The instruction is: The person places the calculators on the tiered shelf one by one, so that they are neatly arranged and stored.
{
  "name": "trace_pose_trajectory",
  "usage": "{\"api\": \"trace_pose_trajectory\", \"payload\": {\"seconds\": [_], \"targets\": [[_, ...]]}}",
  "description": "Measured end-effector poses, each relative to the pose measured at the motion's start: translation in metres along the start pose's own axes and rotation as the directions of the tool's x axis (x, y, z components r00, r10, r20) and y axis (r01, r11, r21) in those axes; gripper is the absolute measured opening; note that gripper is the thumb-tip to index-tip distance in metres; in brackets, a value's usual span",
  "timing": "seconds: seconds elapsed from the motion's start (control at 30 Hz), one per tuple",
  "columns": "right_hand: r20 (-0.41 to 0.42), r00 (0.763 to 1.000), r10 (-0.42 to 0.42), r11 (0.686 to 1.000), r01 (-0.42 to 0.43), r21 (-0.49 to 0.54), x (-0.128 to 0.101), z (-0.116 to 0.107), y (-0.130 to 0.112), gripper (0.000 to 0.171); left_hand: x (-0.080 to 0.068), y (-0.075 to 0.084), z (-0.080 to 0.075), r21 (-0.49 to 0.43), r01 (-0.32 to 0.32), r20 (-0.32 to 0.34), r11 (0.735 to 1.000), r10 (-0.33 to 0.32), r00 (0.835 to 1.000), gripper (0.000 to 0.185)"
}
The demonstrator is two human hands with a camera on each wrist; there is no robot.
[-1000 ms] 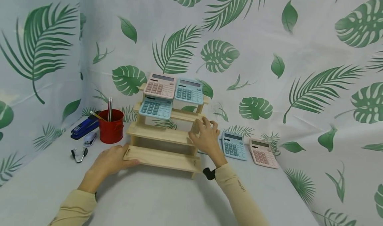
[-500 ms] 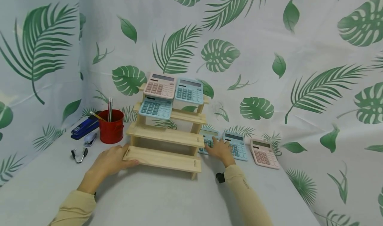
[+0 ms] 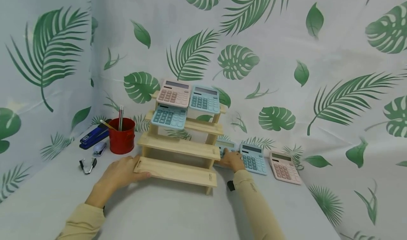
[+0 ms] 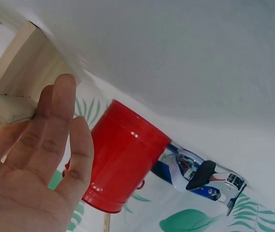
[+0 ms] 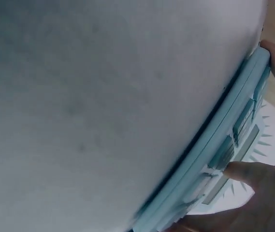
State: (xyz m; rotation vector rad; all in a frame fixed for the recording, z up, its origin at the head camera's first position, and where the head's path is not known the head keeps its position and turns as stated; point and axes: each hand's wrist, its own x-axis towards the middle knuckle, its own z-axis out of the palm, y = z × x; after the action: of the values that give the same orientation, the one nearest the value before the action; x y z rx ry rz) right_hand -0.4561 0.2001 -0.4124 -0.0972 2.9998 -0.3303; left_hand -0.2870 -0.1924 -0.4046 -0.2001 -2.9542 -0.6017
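Note:
My right hand (image 3: 233,160) is at the light blue calculator (image 3: 226,145) lying just right of the wooden tiered shelf (image 3: 178,170). In the right wrist view the thumb is at one edge of that calculator (image 5: 209,140), one fingertip is on its keys, and other fingers reach toward the far edge, partly out of sight. My left hand (image 3: 122,173) rests on the left end of the shelf's lowest tier, its fingers fairly straight along the side in the left wrist view. On the shelf are a pink calculator (image 3: 174,93), a blue calculator (image 3: 205,99) and a lower blue calculator (image 3: 169,117).
Right of my right hand lie another blue calculator (image 3: 253,159) and a pink calculator (image 3: 285,167). Left of the shelf stand a red bucket (image 3: 122,141) with pencils, a blue stapler (image 3: 94,137), a small lilac stapler (image 3: 99,149) and a black-and-silver tool (image 3: 88,165).
My right hand has moved from the shelf's right side down onto the blue calculator beside it, and its fingers have closed in on it. The left hand stays on the shelf.

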Motion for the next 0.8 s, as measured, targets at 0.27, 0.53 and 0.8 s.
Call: {"api": "trace_pose_trajectory", "payload": {"seconds": [0.27,0.53,0.8], "targets": [[-0.059,0.998,-0.028,0.999,0.029,0.024,-0.008,-0.006,0.001,0.093,0.001,0.0,-0.001,0.002,0.001,0.013,1.0,-0.001,1.0,0.087],[-0.113,0.993,-0.02,0.995,0.03,0.093,-0.035,-0.038,0.016,0.098,0.003,-0.001,-0.001,0.008,-0.014,0.018,1.0,0.014,1.0,0.089],[-0.186,0.982,-0.046,0.994,0.064,0.089,-0.07,-0.073,0.03,0.1,0.0,0.0,-0.004,-0.002,-0.014,0.02,1.0,0.014,1.0,0.09]]}}
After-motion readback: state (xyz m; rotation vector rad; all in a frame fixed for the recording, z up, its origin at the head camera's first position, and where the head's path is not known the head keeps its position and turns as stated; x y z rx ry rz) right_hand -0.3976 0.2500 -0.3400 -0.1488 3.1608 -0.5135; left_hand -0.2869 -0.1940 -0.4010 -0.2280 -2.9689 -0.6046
